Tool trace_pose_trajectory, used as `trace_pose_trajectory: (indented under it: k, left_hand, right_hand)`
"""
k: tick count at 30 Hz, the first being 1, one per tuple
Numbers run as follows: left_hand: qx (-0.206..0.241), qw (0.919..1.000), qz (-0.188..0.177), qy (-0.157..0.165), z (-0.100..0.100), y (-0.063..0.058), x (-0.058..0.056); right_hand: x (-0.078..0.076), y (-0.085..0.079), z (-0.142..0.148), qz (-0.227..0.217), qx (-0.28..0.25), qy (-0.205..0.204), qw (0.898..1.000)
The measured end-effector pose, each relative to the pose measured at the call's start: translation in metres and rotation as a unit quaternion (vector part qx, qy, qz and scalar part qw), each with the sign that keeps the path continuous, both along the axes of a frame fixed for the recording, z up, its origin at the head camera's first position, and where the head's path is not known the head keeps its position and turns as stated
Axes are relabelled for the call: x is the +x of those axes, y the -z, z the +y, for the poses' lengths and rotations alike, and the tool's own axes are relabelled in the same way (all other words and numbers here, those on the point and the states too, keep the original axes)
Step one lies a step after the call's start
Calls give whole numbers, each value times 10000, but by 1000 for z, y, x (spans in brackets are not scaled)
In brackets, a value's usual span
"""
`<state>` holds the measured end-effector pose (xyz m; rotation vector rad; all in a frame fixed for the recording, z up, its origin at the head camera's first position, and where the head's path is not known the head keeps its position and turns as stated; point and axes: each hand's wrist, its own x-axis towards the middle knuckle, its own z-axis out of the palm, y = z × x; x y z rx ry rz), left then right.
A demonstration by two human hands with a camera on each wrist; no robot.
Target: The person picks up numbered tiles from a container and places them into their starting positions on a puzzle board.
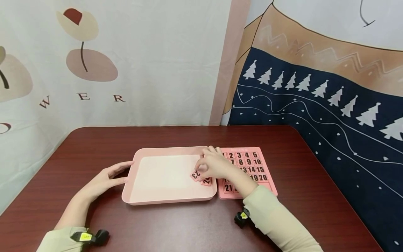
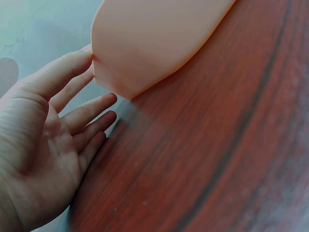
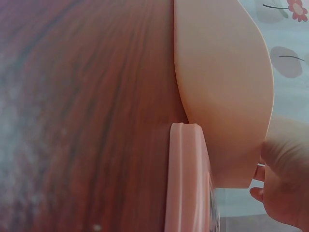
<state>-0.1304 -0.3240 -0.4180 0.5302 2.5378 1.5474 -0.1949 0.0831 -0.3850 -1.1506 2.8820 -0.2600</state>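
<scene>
A pale pink tray (image 1: pixel 163 175) lies on the table. My left hand (image 1: pixel 105 180) touches its left rim with thumb and fingertips, the fingers fairly straight and spread; the left wrist view shows the thumb (image 2: pixel 72 65) against the rim. Over the tray's right end, my right hand (image 1: pixel 215 164) pinches a small pink number tile marked 23 (image 1: pixel 195 175) between thumb and fingers. A tile marked 24 (image 1: pixel 206 181) lies in the tray just below that hand. In the right wrist view the tray wall hides the fingertips of the right hand (image 3: pixel 287 169).
A pink number board (image 1: pixel 272 190) with rows of numbered tiles, 21 in its lowest row, sits against the tray's right side. My right forearm covers part of it. The dark red wooden table (image 1: pixel 151 227) ends at printed curtains (image 1: pixel 163 70) behind and to the right.
</scene>
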Motion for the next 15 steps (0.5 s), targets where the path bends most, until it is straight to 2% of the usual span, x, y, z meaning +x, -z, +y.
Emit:
trace_pose_trajectory:
  k: [7,15]
  left_hand:
    - [-18,10000,11,7,-1,1,0]
    - [-72,10000,26,-30,1,1,0]
  right_hand:
    - [2,-2,-3,158,52,-45,9999]
    - [3,1,-1,262,-89,84,9996]
